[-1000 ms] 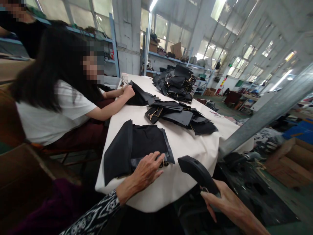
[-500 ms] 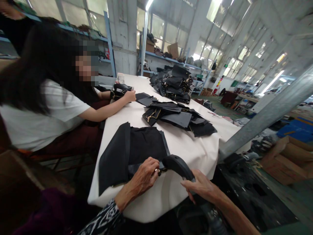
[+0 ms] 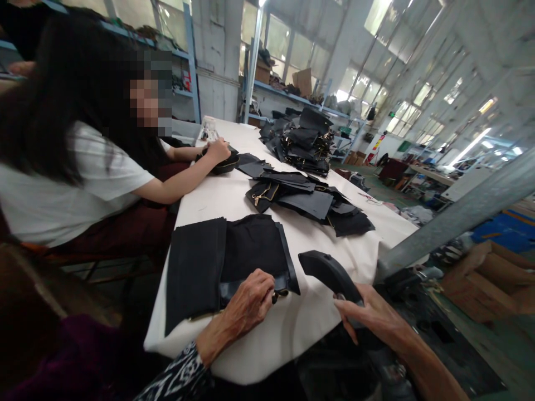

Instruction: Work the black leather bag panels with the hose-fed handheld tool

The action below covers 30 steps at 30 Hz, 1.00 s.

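My left hand [image 3: 249, 298] is closed with curled fingers at the front edge of a black fabric piece [image 3: 254, 245], by a small metal zipper pull [image 3: 281, 294]. A dark panel [image 3: 195, 267] of the same work lies flat to the left, with a gold zipper edge along its bottom. My right hand [image 3: 359, 314] is wrapped round a curved black tool, like a hose nozzle [image 3: 330, 270]. Its tip hangs to the right of the fabric, apart from it. The tool's lower end is partly hidden by my hand.
A pile of black zippered pieces [image 3: 309, 197] lies on the white-covered table [image 3: 251, 356], with a taller stack [image 3: 305, 139] behind. A co-worker [image 3: 108, 172] sits at left, handling a black item. A slanted metal post [image 3: 460, 223] and cardboard box [image 3: 493, 281] stand at right.
The curved black tool has moved right, off the fabric piece, with my right hand. The left panel now lies flatter. My left hand stays near the front edge.
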{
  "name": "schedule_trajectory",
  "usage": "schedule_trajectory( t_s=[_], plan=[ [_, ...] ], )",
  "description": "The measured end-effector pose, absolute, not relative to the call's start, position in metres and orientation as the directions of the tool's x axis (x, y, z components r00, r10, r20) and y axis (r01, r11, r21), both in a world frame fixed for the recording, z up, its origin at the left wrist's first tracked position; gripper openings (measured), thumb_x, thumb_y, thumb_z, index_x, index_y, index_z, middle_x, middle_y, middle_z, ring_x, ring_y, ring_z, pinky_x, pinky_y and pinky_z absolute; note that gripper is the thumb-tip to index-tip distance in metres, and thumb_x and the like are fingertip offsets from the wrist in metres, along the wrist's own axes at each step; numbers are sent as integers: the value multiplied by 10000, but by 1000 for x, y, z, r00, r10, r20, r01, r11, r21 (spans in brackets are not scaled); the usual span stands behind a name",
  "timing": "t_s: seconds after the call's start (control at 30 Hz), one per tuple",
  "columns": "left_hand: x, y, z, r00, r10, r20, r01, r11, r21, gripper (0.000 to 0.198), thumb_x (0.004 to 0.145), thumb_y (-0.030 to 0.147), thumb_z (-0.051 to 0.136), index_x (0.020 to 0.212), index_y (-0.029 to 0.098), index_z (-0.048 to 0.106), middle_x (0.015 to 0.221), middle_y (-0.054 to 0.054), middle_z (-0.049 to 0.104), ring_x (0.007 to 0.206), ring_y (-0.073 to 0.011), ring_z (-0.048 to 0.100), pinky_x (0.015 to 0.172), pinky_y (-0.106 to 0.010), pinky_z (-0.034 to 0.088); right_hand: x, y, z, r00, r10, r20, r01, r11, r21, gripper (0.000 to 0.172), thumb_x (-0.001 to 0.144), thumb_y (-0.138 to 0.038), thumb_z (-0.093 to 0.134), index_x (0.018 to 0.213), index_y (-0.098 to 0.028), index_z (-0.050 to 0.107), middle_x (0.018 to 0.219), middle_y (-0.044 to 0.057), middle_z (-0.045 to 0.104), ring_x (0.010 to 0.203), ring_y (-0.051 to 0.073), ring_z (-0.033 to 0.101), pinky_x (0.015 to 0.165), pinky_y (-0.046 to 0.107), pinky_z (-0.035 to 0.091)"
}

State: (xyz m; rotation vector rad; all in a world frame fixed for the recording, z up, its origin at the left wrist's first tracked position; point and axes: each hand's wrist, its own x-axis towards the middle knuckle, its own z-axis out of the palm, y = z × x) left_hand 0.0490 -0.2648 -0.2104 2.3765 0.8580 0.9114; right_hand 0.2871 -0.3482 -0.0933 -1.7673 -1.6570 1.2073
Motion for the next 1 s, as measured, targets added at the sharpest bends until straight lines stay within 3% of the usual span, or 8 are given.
schedule_trajectory(
  t_s=[0.2,0.4,0.53,0.6,0.7,0.8,0.9,1.0],
  plan=[
    [49,-265,-207,589,680,437,392,-713,581,136,839,90,399,797,152,513,900,-64,557,879,-179,470,792,-319,435,272,-339,-131,-179,905,-387,502,-254,-827,238,816,-353,509,739,-129,486,473,-28,517,376,90,485,382,173,385],
    [52,-270,-204,595,693,408,434,-704,562,136,839,79,398,799,150,506,905,-64,560,892,-186,477,814,-337,437,274,-303,-123,-35,964,-263,466,-217,-857,266,814,-401,499,737,-150,460,506,-14,532,429,116,521,432,220,450],
    [43,-275,-192,583,710,394,477,-693,541,134,843,94,410,845,162,526,931,-58,562,903,-182,488,824,-325,441,282,-305,-110,-40,970,-238,449,-196,-872,273,807,-404,509,720,-151,458,494,-17,526,428,119,521,428,221,444],
    [32,-274,-180,474,782,406,634,-623,459,125,864,153,410,862,163,534,921,-68,556,886,-197,497,822,-352,440,283,-313,-112,-65,962,-264,443,-209,-872,273,797,-398,524,708,-149,459,470,-26,508,410,116,509,411,216,432],
    [13,-262,-164,228,880,417,888,-363,281,200,878,322,432,897,149,531,911,-98,542,880,-251,513,747,-382,453,283,-326,-122,-111,937,-331,473,-243,-847,301,794,-422,525,692,-150,447,459,-23,506,395,111,502,401,207,417],
    [-2,-238,-163,75,936,344,968,-151,200,363,833,452,486,989,124,509,912,-133,543,837,-296,546,651,-371,447,281,-335,-132,-149,930,-335,501,-221,-837,326,807,-448,506,687,-153,433,456,-15,511,391,108,501,410,203,408],
    [-15,-212,-172,-32,977,212,899,-65,434,323,746,309,599,984,111,509,827,-134,555,817,-329,563,732,-432,413,282,-343,-138,-183,923,-338,520,-201,-830,370,818,-508,468,720,-153,433,442,-18,500,386,113,495,414,208,395],
    [-30,-192,-178,-98,987,128,704,-22,710,106,652,124,568,719,146,487,634,-45,489,782,-287,566,780,-419,390,289,-351,-138,-208,914,-349,581,-172,-796,396,830,-540,435,794,-146,447,458,-19,507,414,124,508,454,218,405]
  ],
)
